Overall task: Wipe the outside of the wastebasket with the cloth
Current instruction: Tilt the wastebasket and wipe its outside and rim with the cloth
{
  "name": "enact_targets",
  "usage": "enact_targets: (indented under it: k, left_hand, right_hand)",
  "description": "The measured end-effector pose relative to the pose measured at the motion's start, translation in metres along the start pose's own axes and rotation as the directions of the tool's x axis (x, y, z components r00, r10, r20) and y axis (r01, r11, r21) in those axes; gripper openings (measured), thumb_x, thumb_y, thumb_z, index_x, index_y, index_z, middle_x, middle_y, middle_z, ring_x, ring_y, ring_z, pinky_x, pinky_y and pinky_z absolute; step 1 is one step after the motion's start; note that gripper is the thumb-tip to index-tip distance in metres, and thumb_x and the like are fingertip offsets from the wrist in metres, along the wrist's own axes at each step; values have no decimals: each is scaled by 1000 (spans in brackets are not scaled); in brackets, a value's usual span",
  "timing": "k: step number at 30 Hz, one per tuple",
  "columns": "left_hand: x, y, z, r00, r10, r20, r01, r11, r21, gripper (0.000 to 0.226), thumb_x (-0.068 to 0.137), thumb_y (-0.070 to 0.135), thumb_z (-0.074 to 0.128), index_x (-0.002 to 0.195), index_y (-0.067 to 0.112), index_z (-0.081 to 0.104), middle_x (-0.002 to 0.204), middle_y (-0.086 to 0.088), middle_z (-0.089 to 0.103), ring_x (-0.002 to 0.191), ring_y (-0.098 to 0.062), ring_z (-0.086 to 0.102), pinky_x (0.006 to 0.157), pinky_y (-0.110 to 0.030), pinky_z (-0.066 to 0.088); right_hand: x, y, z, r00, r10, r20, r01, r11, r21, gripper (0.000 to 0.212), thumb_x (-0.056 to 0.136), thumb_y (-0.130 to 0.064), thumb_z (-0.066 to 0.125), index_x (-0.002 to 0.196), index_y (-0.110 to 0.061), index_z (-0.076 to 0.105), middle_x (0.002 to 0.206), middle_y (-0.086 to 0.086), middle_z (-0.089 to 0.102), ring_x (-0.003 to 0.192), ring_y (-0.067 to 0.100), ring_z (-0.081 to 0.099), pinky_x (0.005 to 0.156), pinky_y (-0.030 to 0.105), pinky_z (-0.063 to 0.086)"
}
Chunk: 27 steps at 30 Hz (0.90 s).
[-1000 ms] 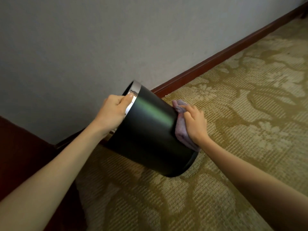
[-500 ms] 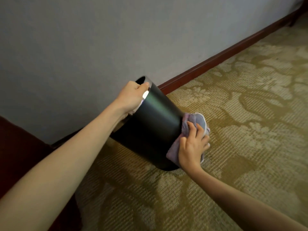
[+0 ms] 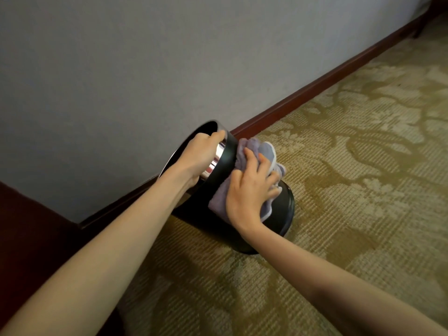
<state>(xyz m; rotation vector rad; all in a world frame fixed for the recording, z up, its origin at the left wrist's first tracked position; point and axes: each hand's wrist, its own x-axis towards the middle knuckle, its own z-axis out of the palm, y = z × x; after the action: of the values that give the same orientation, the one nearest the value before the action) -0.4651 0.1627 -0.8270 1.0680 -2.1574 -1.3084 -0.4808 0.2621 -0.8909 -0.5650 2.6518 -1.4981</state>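
Patterned carpet (image 3: 363, 166), grey wall (image 3: 145, 57), dark wooden baseboard (image 3: 315, 90).

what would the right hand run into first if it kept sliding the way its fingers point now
Judging from this single view, the right hand, pressing the cloth on the wastebasket, points up toward the rim. It would likely meet the left hand gripping that rim, though depth is unclear.

Black wastebasket (image 3: 281, 214), chrome rim, tilted toward wall, base on carpet. Crumpled lilac cloth (image 3: 244, 151) pressed against its side.
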Motion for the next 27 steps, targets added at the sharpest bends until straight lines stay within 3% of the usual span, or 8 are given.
enact_targets:
  k: [3,7,11,16,20,23,25,27]
  left_hand:
    - [2,0,1,999,-31,18,32,999,-31,42,93,35,50,106,-2,64,74,2,54,70,-11,49,58,-27,38]
    - [4,6,8,1000,-6,25,6,1000,-10,30,92,32,52,74,9,59,67,-2,48,59,-11,42,56,-29,34]
    - [7,8,21,998,54,29,-56,998,42,42,91,29,53,52,19,41,42,12,38,35,0,31,51,-31,28]
    - [10,11,30,986,145,79,-158,970,186,48,94,33,49,51,17,33,32,10,32,37,-4,28,48,-30,26]
    - [6,15,39,975,210,79,-223,947,232,52,95,30,47,48,19,28,28,10,32,30,-2,31,35,-19,24]
    - [0,16,48,971,223,81,-236,945,226,55,95,29,47,44,18,31,27,11,34,27,-2,33,32,-15,23]
    - [-6,18,56,966,241,92,-256,931,261,54,94,31,45,44,14,40,36,7,44,34,-2,41,38,-18,30]
    - [-13,21,65,960,248,132,-276,918,284,52,95,33,43,47,13,43,48,-1,48,50,-14,53,52,-27,39]
  right_hand:
    - [-11,-11,1,1000,-23,2,23,1000,16,58,87,-14,40,144,-23,33,150,6,27,130,33,19,106,53,9]
    - [-27,-10,8,998,-53,13,53,998,44,59,88,-21,38,146,-23,27,153,9,20,133,36,14,108,57,11]
    - [-30,16,7,990,-132,-41,133,990,35,59,88,-32,29,145,-18,32,149,15,29,130,39,22,108,58,15]
    - [-27,59,5,946,-311,-96,302,948,-101,56,82,-28,42,136,-19,32,136,8,26,120,33,26,100,45,20]
    - [-23,83,1,963,-259,-73,252,963,-91,58,80,-26,41,137,-20,31,137,7,25,118,34,27,99,53,31]
    - [-21,99,-7,982,-187,-15,186,982,-28,59,79,-25,38,138,-18,34,140,17,32,120,40,32,102,53,28]
    - [-18,113,-15,991,-137,12,137,991,9,61,79,-26,37,139,-13,39,141,22,35,121,40,32,103,50,25]
    - [-14,127,-23,995,-83,48,82,996,18,62,79,-22,40,141,-11,39,143,21,33,121,40,32,104,49,25]
